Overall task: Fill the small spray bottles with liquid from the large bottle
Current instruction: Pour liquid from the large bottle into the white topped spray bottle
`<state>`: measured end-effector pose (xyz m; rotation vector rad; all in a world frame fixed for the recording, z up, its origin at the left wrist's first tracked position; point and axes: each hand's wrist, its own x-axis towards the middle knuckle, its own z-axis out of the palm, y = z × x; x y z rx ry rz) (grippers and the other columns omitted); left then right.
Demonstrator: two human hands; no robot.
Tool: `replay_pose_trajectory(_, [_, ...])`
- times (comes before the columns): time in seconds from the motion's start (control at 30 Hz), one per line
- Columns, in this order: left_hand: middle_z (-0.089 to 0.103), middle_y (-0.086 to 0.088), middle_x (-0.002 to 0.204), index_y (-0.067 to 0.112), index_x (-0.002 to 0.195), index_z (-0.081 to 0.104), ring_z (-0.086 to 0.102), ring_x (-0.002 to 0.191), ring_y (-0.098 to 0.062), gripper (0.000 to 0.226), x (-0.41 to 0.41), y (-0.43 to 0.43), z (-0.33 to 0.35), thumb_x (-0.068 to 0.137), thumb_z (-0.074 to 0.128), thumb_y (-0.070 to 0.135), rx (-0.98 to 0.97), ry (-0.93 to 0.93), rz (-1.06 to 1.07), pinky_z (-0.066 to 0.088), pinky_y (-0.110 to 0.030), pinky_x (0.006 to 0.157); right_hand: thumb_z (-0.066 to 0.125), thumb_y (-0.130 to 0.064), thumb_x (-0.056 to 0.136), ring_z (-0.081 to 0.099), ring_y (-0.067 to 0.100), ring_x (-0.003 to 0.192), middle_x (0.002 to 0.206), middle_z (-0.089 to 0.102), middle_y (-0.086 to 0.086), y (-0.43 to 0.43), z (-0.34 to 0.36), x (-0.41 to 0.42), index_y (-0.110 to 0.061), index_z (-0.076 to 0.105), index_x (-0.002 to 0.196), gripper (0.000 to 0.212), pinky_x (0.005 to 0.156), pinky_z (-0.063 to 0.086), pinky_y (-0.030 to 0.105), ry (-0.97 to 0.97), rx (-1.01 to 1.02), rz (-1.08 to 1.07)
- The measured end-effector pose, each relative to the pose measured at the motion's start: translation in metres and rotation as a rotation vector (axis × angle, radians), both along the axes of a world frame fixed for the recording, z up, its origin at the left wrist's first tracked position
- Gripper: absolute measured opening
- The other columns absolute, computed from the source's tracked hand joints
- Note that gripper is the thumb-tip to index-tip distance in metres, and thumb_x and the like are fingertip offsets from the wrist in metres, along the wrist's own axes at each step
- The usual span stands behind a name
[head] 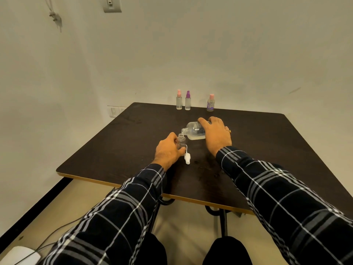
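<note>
The left hand grips the small bottle upright; its sprayer lies just beside the thumb. The right hand wraps the big bottle mid-body, mouth tipped at the small neck. Probably light, squashy, slippery plastic: hold mid-body, gently.

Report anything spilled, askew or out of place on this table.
Only the white spray cap lies on its side by the open small bottle; the large bottle is tilted for pouring. No clear spill shows.
</note>
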<state>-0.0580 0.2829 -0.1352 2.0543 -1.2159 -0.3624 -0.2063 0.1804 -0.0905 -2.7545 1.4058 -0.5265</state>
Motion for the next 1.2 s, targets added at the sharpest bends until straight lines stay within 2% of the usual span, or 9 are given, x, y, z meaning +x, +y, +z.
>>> replay_pose_trajectory(0.23, [0.066, 0.007, 0.090, 0.027, 0.099, 0.052, 0.063, 0.083, -0.011, 0.028, -0.0011, 0.0023, 0.0015, 0.084, 0.075, 0.031, -0.011, 0.012, -0.001, 0.043, -0.026, 0.065, 0.067, -0.018, 0.092, 0.024, 0.033, 0.145, 0.151, 0.033, 0.013, 0.0017, 0.0034, -0.0009, -0.032, 0.032, 0.150, 0.069, 0.114, 0.030, 0.061, 0.018, -0.016, 0.008])
replay_pose_trajectory(0.47, [0.068, 0.004, 0.093, 0.023, 0.103, 0.053, 0.064, 0.087, -0.014, 0.028, -0.0014, 0.0025, 0.0018, 0.085, 0.074, 0.030, -0.011, 0.007, 0.000, 0.052, -0.033, 0.077, 0.065, -0.019, 0.094, 0.023, 0.033, 0.146, 0.152, 0.032, 0.013, 0.0031, 0.0071, -0.0023, -0.031, 0.031, 0.151, 0.069, 0.114, 0.030, 0.061, 0.036, -0.032, 0.016])
replay_pose_trajectory(0.73, [0.067, 0.003, 0.097, 0.023, 0.106, 0.053, 0.064, 0.089, -0.016, 0.030, -0.0016, 0.0028, 0.0034, 0.086, 0.074, 0.030, 0.006, -0.001, 0.000, 0.052, -0.033, 0.078, 0.069, -0.017, 0.091, 0.022, 0.033, 0.147, 0.152, 0.032, 0.013, 0.0023, 0.0065, -0.0006, -0.033, 0.029, 0.152, 0.075, 0.115, 0.029, 0.061, 0.040, -0.016, 0.013])
replay_pose_trajectory(1.07, [0.067, 0.004, 0.093, 0.025, 0.102, 0.052, 0.063, 0.085, -0.012, 0.030, -0.0005, 0.0010, 0.0016, 0.085, 0.075, 0.031, 0.000, 0.004, -0.005, 0.046, -0.028, 0.069, 0.070, -0.020, 0.091, 0.025, 0.033, 0.145, 0.149, 0.035, 0.013, 0.0008, 0.0069, 0.0003, -0.032, 0.032, 0.149, 0.070, 0.114, 0.031, 0.061, 0.048, -0.044, 0.022])
replay_pose_trajectory(1.2, [0.066, 0.005, 0.092, 0.025, 0.103, 0.052, 0.063, 0.084, -0.013, 0.030, -0.0004, 0.0008, 0.0013, 0.085, 0.075, 0.032, 0.003, 0.007, 0.002, 0.048, -0.029, 0.070, 0.069, -0.020, 0.091, 0.025, 0.034, 0.145, 0.149, 0.035, 0.013, 0.0004, 0.0070, -0.0009, -0.031, 0.033, 0.149, 0.069, 0.114, 0.030, 0.062, 0.047, -0.050, 0.025])
